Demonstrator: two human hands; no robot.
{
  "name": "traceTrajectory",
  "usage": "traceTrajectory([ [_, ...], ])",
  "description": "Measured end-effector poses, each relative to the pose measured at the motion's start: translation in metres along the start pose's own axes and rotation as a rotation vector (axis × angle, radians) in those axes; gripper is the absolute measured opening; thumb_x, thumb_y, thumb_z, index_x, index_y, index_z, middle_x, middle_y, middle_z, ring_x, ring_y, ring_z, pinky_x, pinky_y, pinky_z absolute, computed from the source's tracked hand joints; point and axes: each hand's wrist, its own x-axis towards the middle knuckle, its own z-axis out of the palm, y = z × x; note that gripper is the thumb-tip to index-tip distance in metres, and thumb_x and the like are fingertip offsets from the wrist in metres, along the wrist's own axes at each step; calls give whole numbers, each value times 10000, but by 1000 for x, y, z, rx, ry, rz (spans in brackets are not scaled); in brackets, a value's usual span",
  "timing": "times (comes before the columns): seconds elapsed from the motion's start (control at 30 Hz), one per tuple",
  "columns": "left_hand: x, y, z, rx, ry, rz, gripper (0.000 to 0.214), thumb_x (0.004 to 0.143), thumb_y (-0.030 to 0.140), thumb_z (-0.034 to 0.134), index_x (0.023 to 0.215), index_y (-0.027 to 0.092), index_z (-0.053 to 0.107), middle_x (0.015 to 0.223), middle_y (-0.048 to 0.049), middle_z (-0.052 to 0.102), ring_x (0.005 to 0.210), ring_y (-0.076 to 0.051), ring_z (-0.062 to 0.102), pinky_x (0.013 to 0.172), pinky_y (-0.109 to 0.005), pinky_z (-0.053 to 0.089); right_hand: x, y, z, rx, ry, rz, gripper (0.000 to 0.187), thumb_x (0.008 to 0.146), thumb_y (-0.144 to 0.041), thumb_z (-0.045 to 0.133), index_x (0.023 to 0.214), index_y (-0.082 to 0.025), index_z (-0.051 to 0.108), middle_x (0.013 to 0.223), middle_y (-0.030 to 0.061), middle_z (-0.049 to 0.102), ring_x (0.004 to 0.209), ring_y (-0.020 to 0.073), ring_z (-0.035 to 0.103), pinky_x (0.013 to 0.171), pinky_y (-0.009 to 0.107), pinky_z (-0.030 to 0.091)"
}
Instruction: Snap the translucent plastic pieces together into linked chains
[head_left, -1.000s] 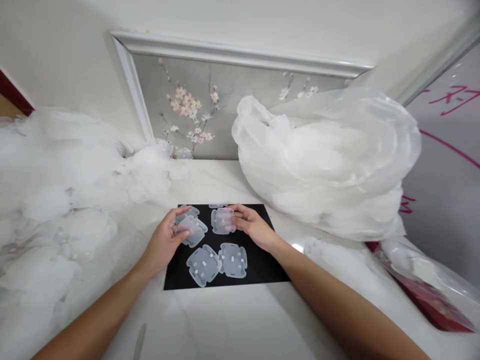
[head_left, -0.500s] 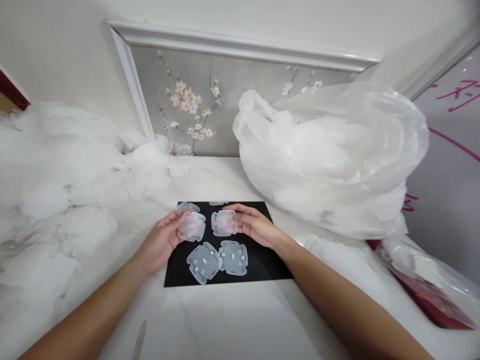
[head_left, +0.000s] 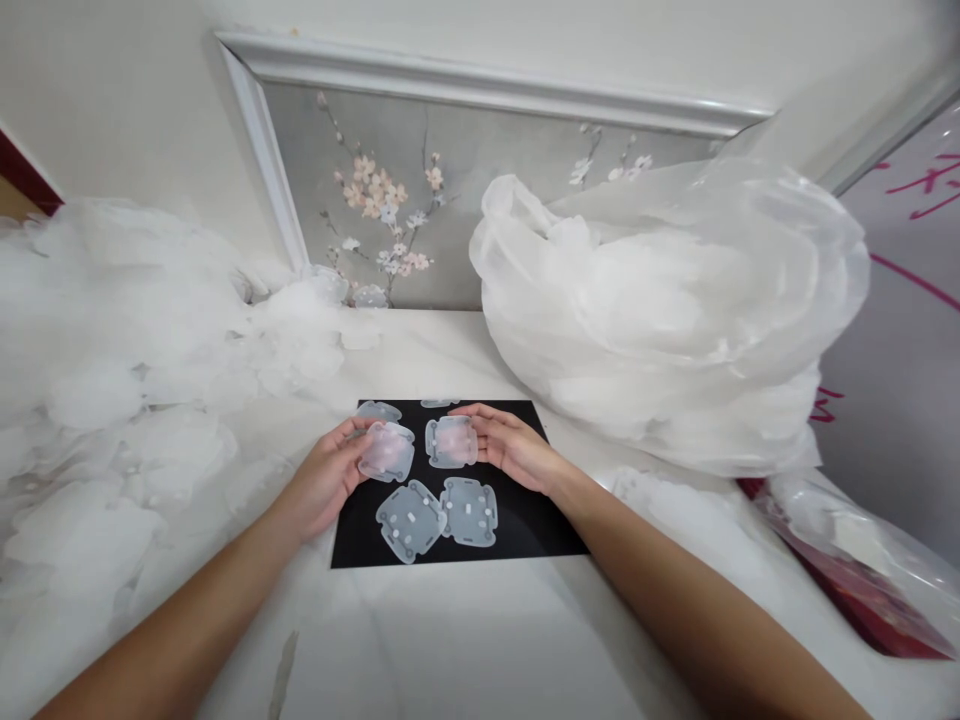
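Observation:
My left hand (head_left: 330, 478) grips a translucent plastic piece (head_left: 391, 452), squarish with notched edges, and its fingers show pink through it. In my right hand (head_left: 512, 447) is a similar translucent plastic piece (head_left: 448, 442), held by its right side with the fingertips behind it. Both are above a black mat (head_left: 517, 530). Nearer to me on the mat lie two more such pieces, a tilted one (head_left: 409, 521) and a straighter one (head_left: 469, 511), their edges touching or slightly overlapping. Another piece (head_left: 379, 411) lies at the mat's far left edge, partly behind my left hand.
A heap of translucent pieces (head_left: 112, 400) spreads over the left of the white marbled table (head_left: 420, 640). At the back right stands a bulging clear plastic bag (head_left: 660, 330). A red item in clear wrapping (head_left: 862, 580) lies at the right. A framed flower panel (head_left: 450, 200) is behind.
The view has shifted very slightly. Both hands keep their pieces in nearly the same place above the mat, and the pieces on the mat have not moved.

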Motion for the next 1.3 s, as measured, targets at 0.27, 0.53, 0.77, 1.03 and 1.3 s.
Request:
traceTrajectory([
  [0.27, 0, 1, -1, -85, 14, -9, 209, 689, 207, 773, 835, 183, 625, 885, -62, 732, 827, -189, 686, 724, -289, 559, -1, 2, -1, -28, -9, -20, 305, 760, -378, 747, 993, -192, 682, 923, 43, 712, 838, 161, 682, 833, 337, 556],
  [0.53, -3, 3, 3, -80, -3, -14, 244, 694, 231, 785, 860, 189, 612, 924, -72, 747, 850, -191, 692, 756, -301, 556, -2, 5, 3, -192, 11, -152, 440, 792, -369, 698, 1201, -318, 544, 1116, 29, 656, 1046, 203, 645, 952, 428, 491],
  [0.77, -18, 3, 14, 44, -99, 81, 500, 664, 299, 822, 1100, 215, 591, 955, -65, 755, 894, -224, 696, 796, -325, 529, -8, 9, 30, -1128, 305, -529, 228, 861, -467, 609, 854, -250, 680, 1415, 91, 480, 1382, 346, 296, 1097, 591, 196],
  [1.03, -31, -2, 19, 183, -165, 139, 455, 733, 371, 770, 1138, 245, 604, 883, -34, 742, 773, -194, 684, 690, -282, 512, -19, 10, 56, -899, 152, -373, 472, 834, -588, 569, 585, -195, 495, 602, -14, 498, 655, 153, 466, 669, 306, 379],
  [1.3, -29, -1, 19, 151, -175, 89, 454, 682, 352, 807, 1076, 216, 627, 919, -61, 760, 749, -203, 698, 682, -297, 526, -17, 7, 49, -599, -86, -202, 343, 794, -472, 646, 613, -187, 585, 591, -15, 605, 561, 115, 516, 576, 249, 415],
])
